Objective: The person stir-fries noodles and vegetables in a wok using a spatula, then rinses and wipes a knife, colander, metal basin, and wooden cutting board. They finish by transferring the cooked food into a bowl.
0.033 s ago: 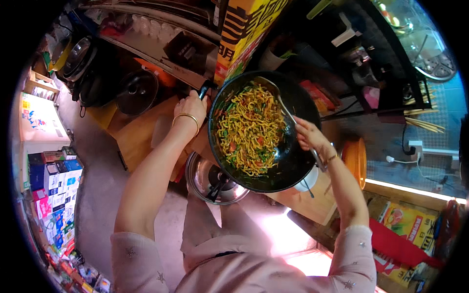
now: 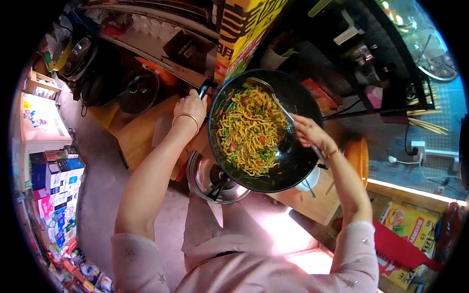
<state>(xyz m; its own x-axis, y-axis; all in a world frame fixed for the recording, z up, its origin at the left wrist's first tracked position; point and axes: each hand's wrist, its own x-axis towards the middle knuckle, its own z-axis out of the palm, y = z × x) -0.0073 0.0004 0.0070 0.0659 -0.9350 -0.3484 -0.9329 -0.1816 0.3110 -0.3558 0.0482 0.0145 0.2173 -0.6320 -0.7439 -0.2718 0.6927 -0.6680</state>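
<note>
I stand in a cramped stall on a grey concrete floor (image 2: 97,195). Stacked blue and white cartons (image 2: 53,180) sit low at my left; a green-and-yellow printed box (image 2: 408,224) lies at my right. Below the pan rests a round steel lid (image 2: 215,178). My left hand (image 2: 190,107) clenches the black wok (image 2: 293,161) handle; the fried noodles (image 2: 249,129) fill it. My right hand (image 2: 308,132) grips a metal spatula (image 2: 281,105). Beyond stands a tall yellow sign (image 2: 244,29).

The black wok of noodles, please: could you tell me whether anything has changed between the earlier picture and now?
Nothing visibly changed: the left hand keeps its grip on the handle of the black wok of yellow noodles, and the right hand still holds the metal spatula in it.
</note>
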